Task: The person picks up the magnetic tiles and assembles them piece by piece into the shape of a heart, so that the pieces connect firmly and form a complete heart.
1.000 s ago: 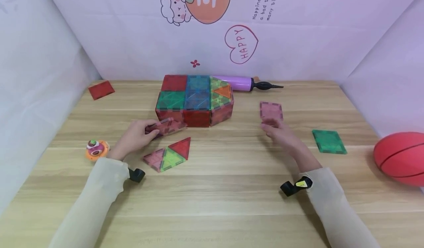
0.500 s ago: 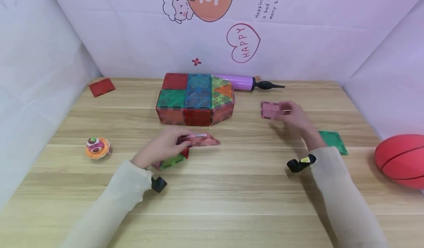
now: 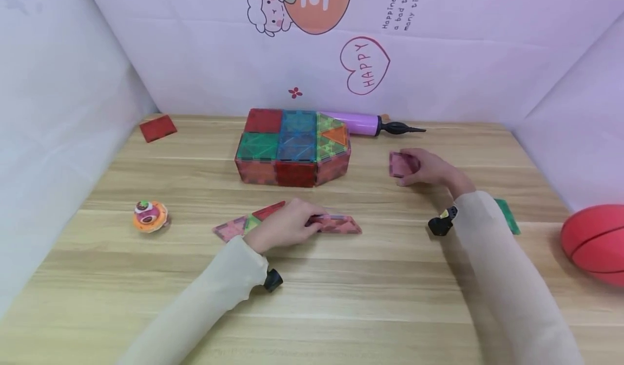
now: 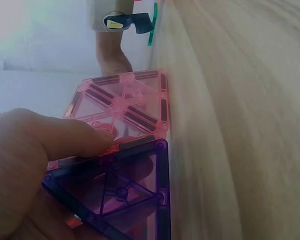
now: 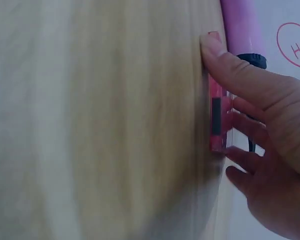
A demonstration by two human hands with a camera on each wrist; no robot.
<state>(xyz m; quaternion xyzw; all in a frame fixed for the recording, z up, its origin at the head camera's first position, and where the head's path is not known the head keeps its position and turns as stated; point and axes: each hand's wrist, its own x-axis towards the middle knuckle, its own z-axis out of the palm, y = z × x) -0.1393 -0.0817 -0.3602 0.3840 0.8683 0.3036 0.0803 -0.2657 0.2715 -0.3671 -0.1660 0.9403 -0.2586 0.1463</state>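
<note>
My left hand (image 3: 292,221) pinches pink magnetic tiles (image 3: 341,224) just over the table, right of a flat row of triangle tiles. In the left wrist view, a dark purple triangle tile (image 4: 122,192) is also in its grip, under the thumb. The row has a pink triangle (image 3: 231,228), a yellow-green triangle (image 3: 252,223) and a red triangle (image 3: 268,210), partly behind my left hand. Farther right, my right hand (image 3: 431,168) grips a pink square tile (image 3: 400,165) at the table. The right wrist view has thumb and fingers on that tile's edges (image 5: 216,115).
Behind the hands stands a box-like build of coloured magnetic tiles (image 3: 296,143). A purple hand pump (image 3: 363,125) lies behind it. Around the sides are a red tile (image 3: 158,129), a small cake toy (image 3: 150,217), a green tile (image 3: 507,216) and a red ball (image 3: 595,244).
The left hand has carried its pink tiles right and nearer, past the triangle row. The right hand has reached the pink square tile and taken hold of it.
</note>
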